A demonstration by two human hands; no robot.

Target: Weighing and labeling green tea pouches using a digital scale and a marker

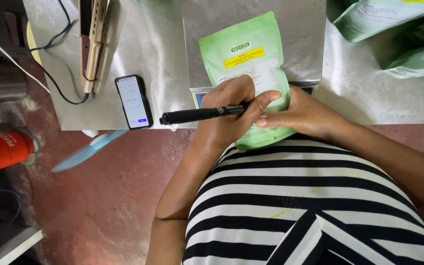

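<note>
Green stand-up pouch (251,59): flat on steel table (163,54), pinned by right hand (303,115), fingers flat. Black marker (199,115): left hand (231,105) fingers closed around it. Smartphone (133,101) lies nearby.

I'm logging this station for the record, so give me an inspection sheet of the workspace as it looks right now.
Surface: steel table, shiny, scuffed.
Job's things: green pouch lying flat on a scale; black marker.
Clutter: phone, screen lit; heat sealer; more green pouches at far right.
Hands: left hand grips the marker; right hand presses the pouch.
Cables: black cable from the sealer.
Surroundings: red floor; red cylinder; blue spatula.
</note>
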